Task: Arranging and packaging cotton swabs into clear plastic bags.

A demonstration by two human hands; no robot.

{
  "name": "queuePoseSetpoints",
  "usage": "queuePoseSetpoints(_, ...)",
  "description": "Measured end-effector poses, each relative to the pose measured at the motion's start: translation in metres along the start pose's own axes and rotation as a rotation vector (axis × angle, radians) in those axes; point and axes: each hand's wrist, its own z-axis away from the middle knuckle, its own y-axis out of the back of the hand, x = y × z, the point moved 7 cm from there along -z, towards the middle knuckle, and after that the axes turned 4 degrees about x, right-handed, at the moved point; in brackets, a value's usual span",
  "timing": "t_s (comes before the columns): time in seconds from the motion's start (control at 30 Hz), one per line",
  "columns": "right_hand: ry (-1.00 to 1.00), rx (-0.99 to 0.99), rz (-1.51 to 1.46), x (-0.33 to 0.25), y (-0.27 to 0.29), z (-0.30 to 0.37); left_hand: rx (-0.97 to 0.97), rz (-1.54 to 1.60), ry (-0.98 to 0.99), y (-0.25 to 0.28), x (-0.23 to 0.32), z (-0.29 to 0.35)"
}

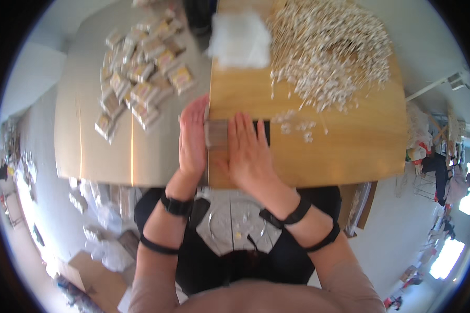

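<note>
A flat brownish bundle [217, 134], seemingly of thin sticks, lies at the left edge of the wooden board between my two hands. My left hand [193, 138] stands on its side against the bundle's left end, fingers straight and close together. Across its right part lies my right hand [249, 151], palm down with the fingers stretched out. A black strip [267, 131] shows beside my right fingers; the rest of it is hidden under the hand. A few loose cotton swabs [296, 125] are scattered just right of it.
A large heap of cotton swabs [334, 52] covers the board's [344, 156] far right. A stack of white sheets or bags [240, 40] lies at the back middle, near a dark object [197, 15]. Several wrapped small packs [141, 78] are piled on the grey tabletop [99, 161] at left.
</note>
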Motion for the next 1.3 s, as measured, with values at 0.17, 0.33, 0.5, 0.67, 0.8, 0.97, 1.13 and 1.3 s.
queuePoseSetpoints(0.17, 0.005, 0.058, -0.052, 0.003, -0.001, 0.006, 0.019, -0.067, 0.049, -0.007, 0.006, 0.007)
queuePoseSetpoints(0.33, 0.007, 0.055, -0.067, 0.000, 0.003, 0.003, 0.000, -0.117, 0.020, -0.008, 0.005, 0.007)
queuePoseSetpoints(0.5, -0.013, 0.221, -0.198, 0.022, 0.034, -0.004, 0.063, -0.253, -0.064, -0.007, 0.017, 0.002)
queuePoseSetpoints(0.67, -0.017, 0.366, -0.217, 0.081, 0.083, -0.072, 0.122, -0.277, -0.058, -0.004, 0.033, 0.002)
queuePoseSetpoints(0.8, 0.005, 0.446, 0.083, 0.137, 0.121, -0.168, 0.115, -0.169, 0.023, -0.023, 0.023, 0.000)
queuePoseSetpoints(0.97, -0.031, 0.363, 0.340, 0.168, 0.110, -0.255, 0.088, -0.198, 0.057, -0.030, 0.030, -0.003)
queuePoseSetpoints(1.13, -0.206, 0.197, 0.535, 0.187, 0.089, -0.289, 0.074, -0.160, 0.078, -0.027, 0.033, -0.005)
queuePoseSetpoints(1.3, -0.322, 0.128, 0.567, 0.190, 0.083, -0.296, 0.074, -0.137, 0.103, -0.027, 0.037, -0.005)
